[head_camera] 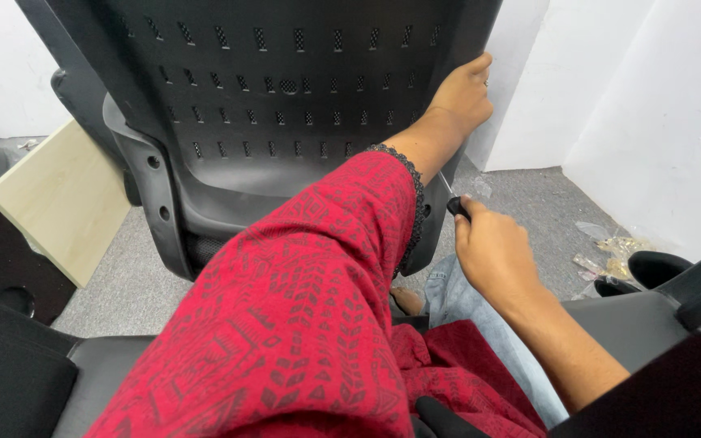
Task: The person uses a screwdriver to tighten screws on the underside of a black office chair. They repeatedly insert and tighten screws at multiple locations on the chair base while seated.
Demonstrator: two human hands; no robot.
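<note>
A black plastic office-chair back with rows of small slots stands upright in front of me. My left hand, on an arm in a red patterned sleeve, reaches across and grips the right edge of the chair back. My right hand is lower, beside the same edge, with its fingers closed around a small black tool or knob whose tip just shows above the thumb. What that black piece touches is hidden by the hand and sleeve.
A pale wooden board leans at the left. Clear plastic bags of small parts lie on the grey carpet by the white wall. Black chair parts sit at right, and a black cushion at lower left.
</note>
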